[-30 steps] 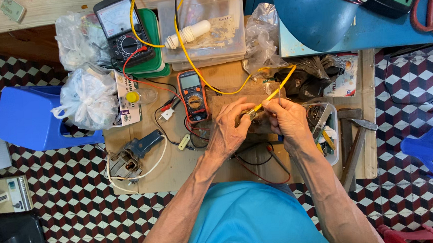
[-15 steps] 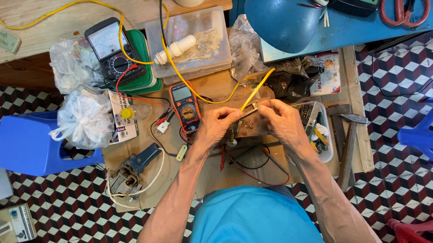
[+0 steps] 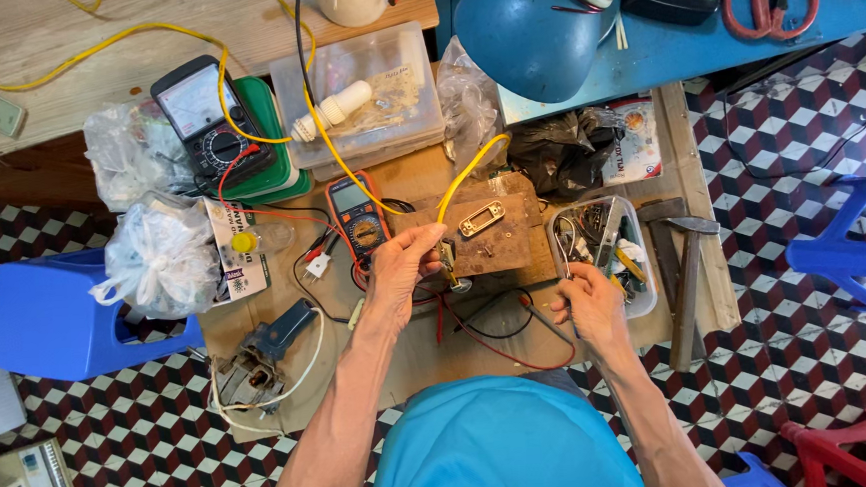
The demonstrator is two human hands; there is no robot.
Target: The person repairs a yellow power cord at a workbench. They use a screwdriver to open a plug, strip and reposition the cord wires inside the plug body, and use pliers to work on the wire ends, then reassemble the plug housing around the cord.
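My left hand [image 3: 399, 266] pinches the end of a yellow wire [image 3: 464, 176] with a small metal part on it, held just above a brown wooden block [image 3: 503, 244] that carries a brass plate [image 3: 482, 218]. My right hand [image 3: 587, 309] is apart from it, at the near corner of a clear plastic tray [image 3: 646, 291] of small tools. Its fingers are closed on a thin metal tool [image 3: 561, 251] that sticks up from the hand. Red and black leads [image 3: 489, 345] lie on the board between my hands.
An orange multimeter [image 3: 356, 218] lies left of the block, an analog meter [image 3: 207, 117] behind it. A clear box holds a white bulb [image 3: 335, 109]. There is also a blue lamp [image 3: 535, 22], a hammer [image 3: 689, 258], a white bag [image 3: 158, 255], a motor part [image 3: 259, 354] and blue stools [image 3: 57, 317].
My right hand has let go of the wire and moved right to the plastic tray, where it grips a thin tool. My left hand still holds the yellow wire.
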